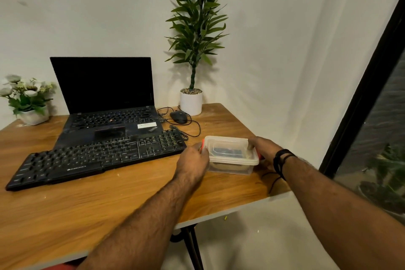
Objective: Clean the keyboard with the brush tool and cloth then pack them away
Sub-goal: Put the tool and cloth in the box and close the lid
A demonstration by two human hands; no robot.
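A clear plastic box (pixel 232 155) with a lid and red side clips sits on the wooden table near its right edge. Something dark shows through the lid; what it is I cannot tell. My left hand (pixel 194 160) grips the box's left end at the red clip. At the right end, my right hand (pixel 262 151) curls round the box, with black cords on its wrist. The black keyboard (pixel 94 158) lies just left of the box, slanted across the table.
An open black laptop (pixel 105 103) stands behind the keyboard. A black mouse (pixel 178 116) with a looping cable lies by a tall potted plant (pixel 191 101). A small flower pot (pixel 32 114) sits at the far left. The table edge (pixel 241 210) runs close below the box.
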